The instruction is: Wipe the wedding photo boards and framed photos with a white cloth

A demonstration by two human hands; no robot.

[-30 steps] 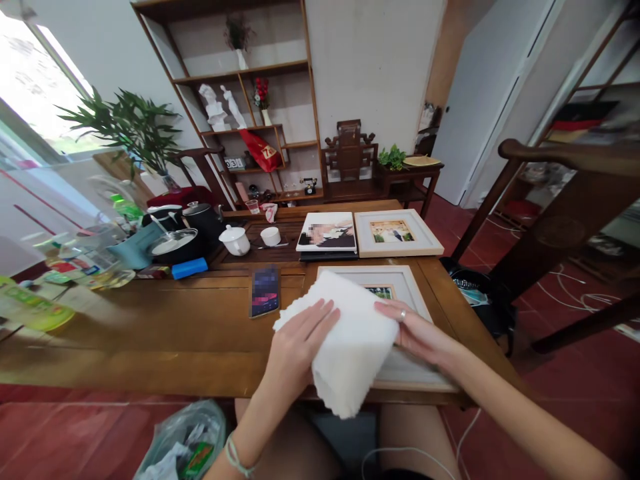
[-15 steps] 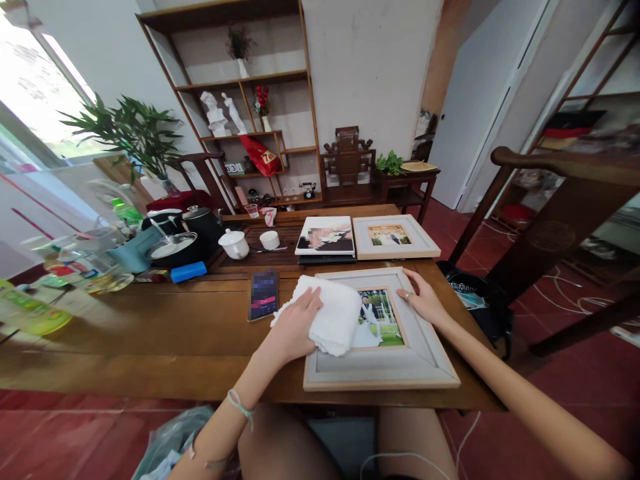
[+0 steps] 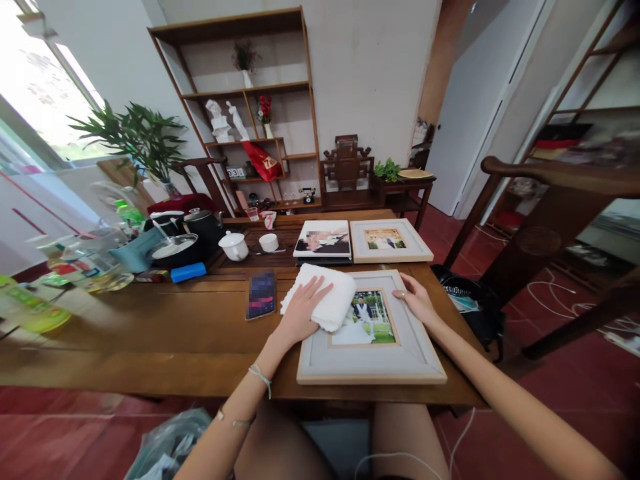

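A large pale picture frame (image 3: 373, 353) with a photo in its middle lies flat on the wooden table (image 3: 150, 327) right in front of me. My left hand (image 3: 300, 310) presses a folded white cloth (image 3: 327, 297) flat onto the frame's upper left part, fingers stretched out over it. My right hand (image 3: 415, 300), a ring on one finger, rests flat with fingers spread on the frame's right border.
A phone (image 3: 261, 293) lies left of the frame. Behind it are a photo book (image 3: 324, 240) and a smaller frame (image 3: 389, 240). Tea ware, a blue block (image 3: 188, 271) and bottles crowd the table's left. A wooden chair (image 3: 555, 200) stands right, a plastic bag (image 3: 165, 450) lower left.
The cloth, held up between both hands a second ago, now lies on the frame under my left hand. My right hand has let go of it and rests on the frame's right border.
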